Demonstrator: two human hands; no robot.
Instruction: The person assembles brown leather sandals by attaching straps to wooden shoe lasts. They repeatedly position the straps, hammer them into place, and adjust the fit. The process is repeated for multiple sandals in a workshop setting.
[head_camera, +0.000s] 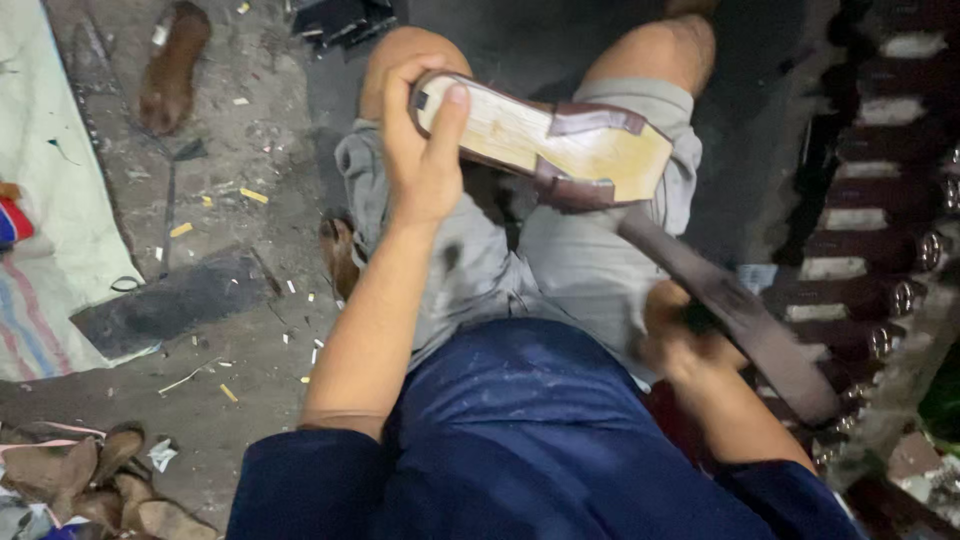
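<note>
In the head view, a sandal sole (545, 140) is held over the lap by the left hand (420, 150), whose fingers are clamped around its heel end with the thumb (448, 120) pressed on the pale face. A dark tool (740, 315) is gripped in the closed, blurred right hand (685, 340), its far end touching the sole's toe end, well away from the left fingers.
</note>
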